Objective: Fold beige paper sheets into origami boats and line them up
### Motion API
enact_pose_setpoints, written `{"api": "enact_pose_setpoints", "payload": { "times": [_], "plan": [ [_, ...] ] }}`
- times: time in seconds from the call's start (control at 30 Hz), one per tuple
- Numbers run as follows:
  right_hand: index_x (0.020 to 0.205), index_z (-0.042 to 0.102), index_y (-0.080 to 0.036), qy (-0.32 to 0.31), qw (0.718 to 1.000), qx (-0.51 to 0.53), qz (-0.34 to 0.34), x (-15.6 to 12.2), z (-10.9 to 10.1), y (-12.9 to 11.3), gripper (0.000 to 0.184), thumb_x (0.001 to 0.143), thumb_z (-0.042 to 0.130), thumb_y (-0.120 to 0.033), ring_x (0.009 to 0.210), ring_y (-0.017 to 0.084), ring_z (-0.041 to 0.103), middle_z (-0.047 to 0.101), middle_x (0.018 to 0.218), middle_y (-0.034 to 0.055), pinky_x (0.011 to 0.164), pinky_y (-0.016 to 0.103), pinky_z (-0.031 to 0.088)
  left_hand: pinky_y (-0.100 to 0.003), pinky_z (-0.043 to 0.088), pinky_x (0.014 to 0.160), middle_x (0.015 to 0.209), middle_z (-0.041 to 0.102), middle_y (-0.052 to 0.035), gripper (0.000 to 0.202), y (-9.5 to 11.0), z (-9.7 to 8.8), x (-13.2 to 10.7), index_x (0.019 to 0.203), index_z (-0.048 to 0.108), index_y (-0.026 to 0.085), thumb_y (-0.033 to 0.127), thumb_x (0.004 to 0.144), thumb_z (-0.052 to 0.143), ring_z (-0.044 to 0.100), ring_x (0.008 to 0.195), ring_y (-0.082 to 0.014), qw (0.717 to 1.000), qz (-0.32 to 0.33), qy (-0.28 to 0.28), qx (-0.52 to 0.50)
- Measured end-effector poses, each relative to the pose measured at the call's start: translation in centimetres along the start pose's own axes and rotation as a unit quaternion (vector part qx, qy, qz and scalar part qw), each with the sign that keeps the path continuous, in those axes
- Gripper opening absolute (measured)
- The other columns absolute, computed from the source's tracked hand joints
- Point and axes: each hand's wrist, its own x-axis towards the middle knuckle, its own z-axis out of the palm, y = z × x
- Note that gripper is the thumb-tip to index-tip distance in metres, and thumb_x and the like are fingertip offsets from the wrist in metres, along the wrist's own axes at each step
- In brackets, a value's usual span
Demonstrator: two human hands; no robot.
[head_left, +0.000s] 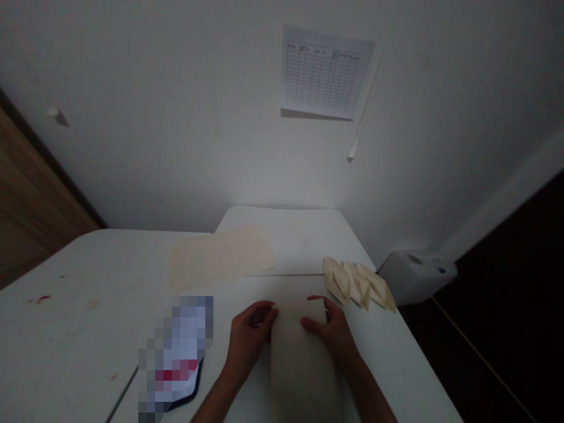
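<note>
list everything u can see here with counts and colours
table: one, white, across the lower view
flat paper sheet: one, cream, far side of the table
held paper sheet: one, cream, between the hands
folded paper pieces: several, cream, piled at the table's right edge
pixelated item: one, pale blue and white with red, left of the hands
printed grid sheet: one, white, on the wall
plastic box: one, grey-white, beyond the table's right side
wooden panel: one, brown, far left
left hand: one, at the held sheet's left edge
right hand: one, on the held sheet's right edge
</note>
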Motion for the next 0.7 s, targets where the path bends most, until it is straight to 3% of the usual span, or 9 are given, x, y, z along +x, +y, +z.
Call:
{"api": "enact_pose_setpoints", "payload": {
  "times": [0.7],
  "plan": [
    [0.109, 0.057, -0.018, -0.004, 1.0, 0.004, 0.0, 0.05, -0.08, 0.39, 0.055, 0.063, 0.081, -0.035, 0.075, 0.023, 0.066, 0.07, 0.086, 0.0057, 0.064, 0.033, 0.054, -0.022, 0.047, 0.04, 0.072, 0.073, -0.0042, 0.029, 0.1, 0.0, -0.06, 0.081, 0.07, 0.018, 0.045, 0.071, 0.072, 0.067, 0.058, -0.0186, 1.0, -0.013, 0.003, -0.007]
  ]
}}
